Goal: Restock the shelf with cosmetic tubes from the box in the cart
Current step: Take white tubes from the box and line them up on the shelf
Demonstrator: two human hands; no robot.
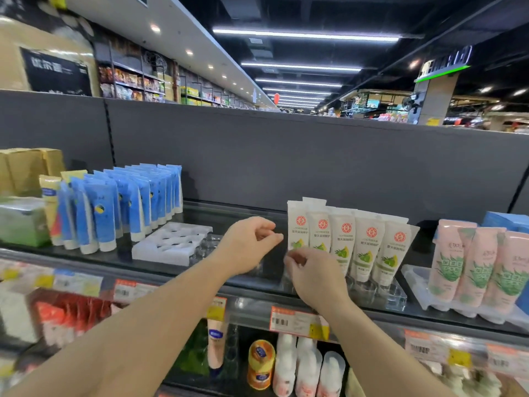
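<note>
**Two bare hands at a row of white tubes on a dark shop shelf**

The dark grey metal top shelf (234, 213) stands before a matt grey back panel (286, 156); beyond it a supermarket aisle runs off under long strip lights (303, 34) and a black ceiling. Along the shelf's front lip sit paper price tags (297, 322), blurred.

The white soft-plastic cosmetic tubes with red round seals and green fruit print (343, 242) stand cap-down in a tight row in a clear plastic holder tray (395, 296), right of the shelf's middle. The left hand (249, 245) hovers just left of the row, fingers loosely curled, thumb and forefinger close together; whether they pinch anything cannot be told. The right hand (315, 273) is in front of the leftmost tubes' lower ends, fingers bent; its grip is hidden.

Further left stand glossy blue flat-crimped tubes (128, 202) beside a white moulded tray with round sockets (171, 242). Pale pink tubes with green leaf print (475, 265) lean at the right.
</note>
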